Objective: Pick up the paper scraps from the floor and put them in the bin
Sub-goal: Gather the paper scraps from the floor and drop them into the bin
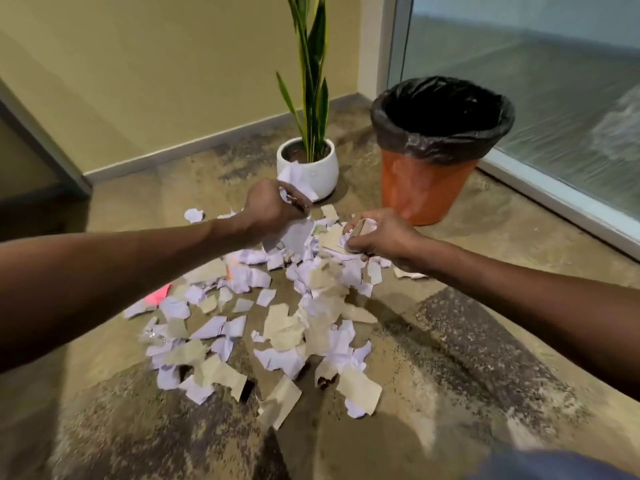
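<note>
My left hand (273,206) is raised above the far edge of the pile, fingers curled round a bunch of white paper. My right hand (377,233) sits low at the pile's far right, fingers clamped on white and tan pieces. Paper scraps (277,327), white, tan and one pink, lie spread over the floor (467,341) below both arms. Orange bin (429,181) with black liner stands beyond my right hand, beside a white potted plant (311,161).
</note>
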`<state>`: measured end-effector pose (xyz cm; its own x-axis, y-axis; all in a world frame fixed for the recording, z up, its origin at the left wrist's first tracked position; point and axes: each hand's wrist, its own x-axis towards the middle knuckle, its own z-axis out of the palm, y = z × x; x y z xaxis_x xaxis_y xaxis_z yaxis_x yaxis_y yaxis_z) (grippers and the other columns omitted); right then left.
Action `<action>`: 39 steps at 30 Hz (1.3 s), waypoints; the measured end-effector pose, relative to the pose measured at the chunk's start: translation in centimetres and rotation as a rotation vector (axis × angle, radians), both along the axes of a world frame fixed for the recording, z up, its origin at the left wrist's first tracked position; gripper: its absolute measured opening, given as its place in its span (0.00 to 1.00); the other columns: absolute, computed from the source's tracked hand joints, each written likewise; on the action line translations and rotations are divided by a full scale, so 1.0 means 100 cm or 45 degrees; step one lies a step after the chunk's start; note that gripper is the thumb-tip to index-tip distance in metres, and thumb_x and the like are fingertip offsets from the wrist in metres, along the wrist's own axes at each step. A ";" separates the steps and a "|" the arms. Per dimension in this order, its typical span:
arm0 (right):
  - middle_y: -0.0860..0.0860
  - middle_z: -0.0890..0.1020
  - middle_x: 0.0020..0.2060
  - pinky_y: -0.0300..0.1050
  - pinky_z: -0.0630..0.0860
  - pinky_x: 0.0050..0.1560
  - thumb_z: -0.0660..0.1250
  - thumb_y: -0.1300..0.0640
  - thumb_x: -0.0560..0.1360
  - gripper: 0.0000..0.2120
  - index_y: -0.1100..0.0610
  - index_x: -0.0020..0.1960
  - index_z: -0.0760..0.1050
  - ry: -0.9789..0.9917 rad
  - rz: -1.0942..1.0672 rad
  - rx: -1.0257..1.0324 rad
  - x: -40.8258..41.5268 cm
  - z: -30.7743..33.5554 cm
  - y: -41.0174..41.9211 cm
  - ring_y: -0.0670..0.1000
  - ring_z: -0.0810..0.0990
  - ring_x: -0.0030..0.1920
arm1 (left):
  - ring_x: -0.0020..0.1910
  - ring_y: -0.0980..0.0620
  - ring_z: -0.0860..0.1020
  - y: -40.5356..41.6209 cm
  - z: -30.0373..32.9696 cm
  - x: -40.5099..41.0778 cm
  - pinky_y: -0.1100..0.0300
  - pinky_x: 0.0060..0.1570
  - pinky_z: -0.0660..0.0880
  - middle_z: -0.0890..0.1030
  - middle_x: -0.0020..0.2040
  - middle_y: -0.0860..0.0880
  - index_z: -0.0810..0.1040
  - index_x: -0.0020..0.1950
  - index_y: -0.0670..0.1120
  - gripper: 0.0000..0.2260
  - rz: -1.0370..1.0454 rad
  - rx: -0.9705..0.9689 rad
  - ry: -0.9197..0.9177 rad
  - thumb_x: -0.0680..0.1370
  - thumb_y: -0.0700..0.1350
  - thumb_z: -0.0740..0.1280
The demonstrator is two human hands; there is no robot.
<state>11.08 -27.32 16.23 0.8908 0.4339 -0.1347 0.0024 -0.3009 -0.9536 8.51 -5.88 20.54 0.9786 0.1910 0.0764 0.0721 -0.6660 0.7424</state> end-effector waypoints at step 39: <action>0.53 0.79 0.25 0.39 0.68 0.24 0.66 0.56 0.76 0.12 0.57 0.33 0.76 -0.279 -1.057 0.477 0.186 0.056 -0.072 0.49 0.72 0.22 | 0.26 0.55 0.74 -0.138 0.039 0.231 0.66 0.23 0.68 0.79 0.36 0.46 0.75 0.40 0.44 0.10 -0.036 -1.222 -0.021 0.81 0.45 0.64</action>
